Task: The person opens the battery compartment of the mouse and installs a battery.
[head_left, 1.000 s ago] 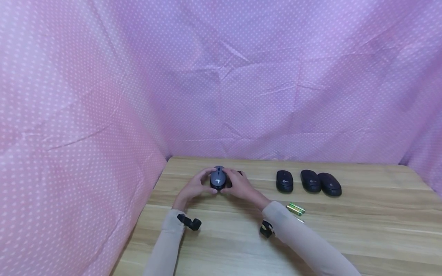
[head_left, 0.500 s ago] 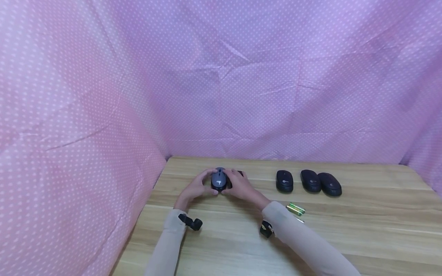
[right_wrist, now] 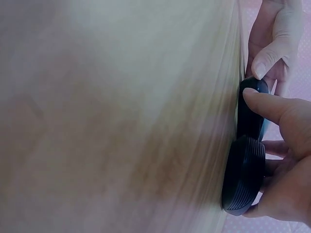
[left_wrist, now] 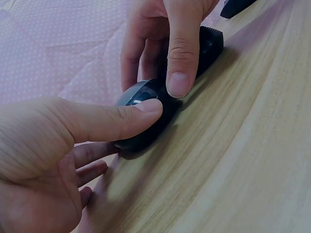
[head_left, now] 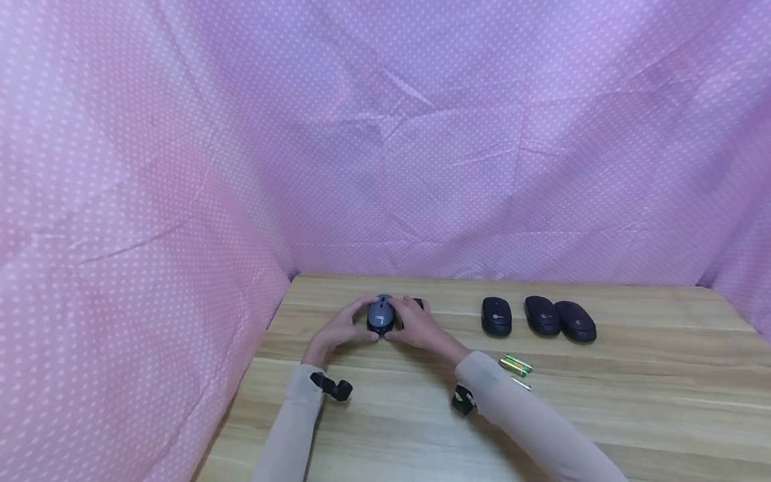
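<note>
A grey-topped computer mouse (head_left: 381,316) with a pale logo sits on the wooden table, between the two hands. My left hand (head_left: 342,328) grips its left side, the thumb at the near end and a finger at the far end. From the other side my right hand (head_left: 418,325) holds the same mouse, its thumb (right_wrist: 265,103) at the near end. A second, black mouse (right_wrist: 243,177) with a ribbed side stands right beside it, under the right palm. Most of that black mouse is hidden in the head view.
To the right stand a black mouse (head_left: 496,316) and two more, a black mouse (head_left: 542,316) and another black mouse (head_left: 575,321), close together. Green-and-gold batteries (head_left: 514,366) lie near the right sleeve, with a silvery one (head_left: 521,383) just below. Pink dotted cloth (head_left: 385,167) hangs behind the table.
The grey-topped mouse has shifted slightly toward the person, after a small move right and back left. Both hands keep their grip and follow it a little.
</note>
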{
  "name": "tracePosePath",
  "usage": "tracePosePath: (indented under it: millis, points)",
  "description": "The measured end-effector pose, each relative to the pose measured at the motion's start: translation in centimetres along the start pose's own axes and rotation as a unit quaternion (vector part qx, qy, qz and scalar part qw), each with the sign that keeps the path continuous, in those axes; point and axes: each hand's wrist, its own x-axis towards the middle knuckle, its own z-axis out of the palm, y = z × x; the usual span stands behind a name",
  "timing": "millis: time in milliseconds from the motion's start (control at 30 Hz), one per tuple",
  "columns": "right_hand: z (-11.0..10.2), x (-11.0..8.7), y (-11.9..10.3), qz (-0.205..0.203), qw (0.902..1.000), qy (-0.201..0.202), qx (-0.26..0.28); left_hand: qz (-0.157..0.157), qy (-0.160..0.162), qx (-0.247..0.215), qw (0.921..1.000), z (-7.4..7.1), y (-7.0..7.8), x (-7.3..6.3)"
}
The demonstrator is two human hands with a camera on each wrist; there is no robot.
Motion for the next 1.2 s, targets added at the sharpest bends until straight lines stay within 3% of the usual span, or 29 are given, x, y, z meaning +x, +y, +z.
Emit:
tracePosePath:
  millis: [333, 533, 667, 767, 933, 1200]
  points:
    - [-0.9, -0.2, 0.1, -0.021, 0.9997, -0.002, 0.011, -0.008, 0.003, -0.019, 0.9998, 0.1, 0.3, -0.3]
    - [-2.4, -0.4, 0.2, -0.041, 0.9987, 0.001, 0.029, -0.017, 0.038, -0.062, 0.9972, 0.5, 1.3, -0.1]
    - [-3.7, -0.9, 0.7, -0.040, 0.9986, -0.004, 0.035, -0.016, 0.073, -0.057, 0.9956, 1.3, 2.8, 0.1]
    - [-4.9, -1.6, 1.4, -0.035, 0.9981, -0.013, 0.048, 0.018, 0.095, -0.039, 0.9946, 2.4, 4.4, 0.4]
    - [-7.7, -3.5, 3.0, -0.020, 0.9956, -0.018, 0.090, 0.068, 0.101, -0.048, 0.9914, 5.0, 7.3, 0.9]
    - [-12.1, -7.2, 6.6, -0.013, 0.9929, 0.022, 0.116, 0.122, 0.047, -0.087, 0.9876, 9.9, 10.5, 2.3]
